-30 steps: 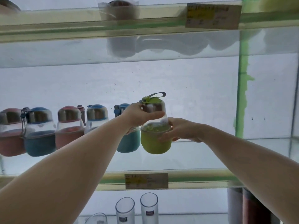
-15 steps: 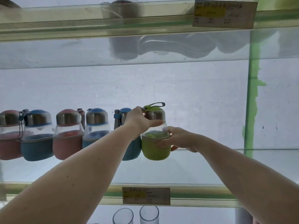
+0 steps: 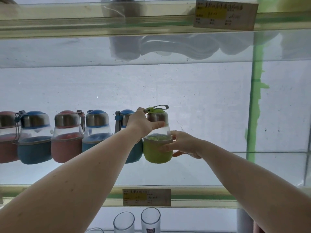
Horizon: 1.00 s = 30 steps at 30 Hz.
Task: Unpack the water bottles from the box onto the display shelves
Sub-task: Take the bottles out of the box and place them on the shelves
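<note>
A green-sleeved water bottle [image 3: 155, 151] with a steel collar and green strap lid stands on the glass shelf [image 3: 210, 174], at the right end of a row. My left hand [image 3: 143, 126] grips its steel neck from the left. My right hand [image 3: 182, 143] wraps its lower body from the right. To its left a blue bottle [image 3: 134, 153] touches it, mostly hidden by my left arm. Further left stand a blue bottle [image 3: 96, 130], a red bottle [image 3: 66, 145] and another blue bottle [image 3: 34, 148]. The box is out of view.
A price label [image 3: 146, 197] hangs on the shelf's front rail. Two clear glass tumblers [image 3: 150, 221] stand on the shelf below. Another glass shelf [image 3: 67, 19] with a label [image 3: 224, 15] runs overhead. A green post [image 3: 254, 115] bounds the shelf on the right, with bare glass between.
Both hands have lowered the green bottle onto the glass shelf, beside the blue bottle. The view has tilted upward, so the shelf sits lower in the frame.
</note>
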Tool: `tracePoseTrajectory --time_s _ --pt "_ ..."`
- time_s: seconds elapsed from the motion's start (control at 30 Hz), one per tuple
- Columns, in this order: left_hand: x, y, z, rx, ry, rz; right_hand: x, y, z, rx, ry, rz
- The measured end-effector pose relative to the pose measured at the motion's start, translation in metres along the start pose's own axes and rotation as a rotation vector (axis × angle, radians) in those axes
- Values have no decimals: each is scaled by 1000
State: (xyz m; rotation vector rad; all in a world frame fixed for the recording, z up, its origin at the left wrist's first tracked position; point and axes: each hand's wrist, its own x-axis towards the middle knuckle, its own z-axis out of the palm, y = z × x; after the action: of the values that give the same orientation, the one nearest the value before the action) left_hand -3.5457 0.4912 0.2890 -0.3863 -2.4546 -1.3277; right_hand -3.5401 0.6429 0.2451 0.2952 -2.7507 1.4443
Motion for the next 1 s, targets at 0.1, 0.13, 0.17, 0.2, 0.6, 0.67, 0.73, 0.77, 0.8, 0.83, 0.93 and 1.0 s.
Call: tracePoseTrajectory --time_s 0.1,0.13,0.17,0.2,0.6,0.67,0.73,0.77,0.8,0.83,0.93,1.0 --pt "-4 3 -7 24 12 -5 -7 -1 -6 -4 49 51" --pt "-5 3 -11 35 23 -1 -12 -3 -7 -3 93 45" --pt "-8 4 -15 47 36 8 -17 -4 -9 -4 153 18" --pt "-10 4 -20 58 50 24 -23 -6 -10 -17 229 -27" --pt "-64 -33 -124 25 213 6 -48 -119 69 -168 463 -454" --pt "-79 -54 -148 58 242 -39 -43 -134 102 -151 398 -515" --pt "-97 -80 -173 116 264 -113 -38 -145 140 -162 309 -550" --pt "-107 -94 -187 135 269 -156 -36 -150 161 -168 249 -552" --pt "-119 -108 -200 142 273 -198 -34 -154 184 -169 183 -554" --pt "-132 -123 -213 142 282 -240 -34 -158 207 -174 118 -566" --pt "-176 -167 -251 158 313 -381 -35 -164 277 -203 -47 -593" --pt "-210 -195 -273 187 309 -482 -41 -163 326 -191 -172 -586"
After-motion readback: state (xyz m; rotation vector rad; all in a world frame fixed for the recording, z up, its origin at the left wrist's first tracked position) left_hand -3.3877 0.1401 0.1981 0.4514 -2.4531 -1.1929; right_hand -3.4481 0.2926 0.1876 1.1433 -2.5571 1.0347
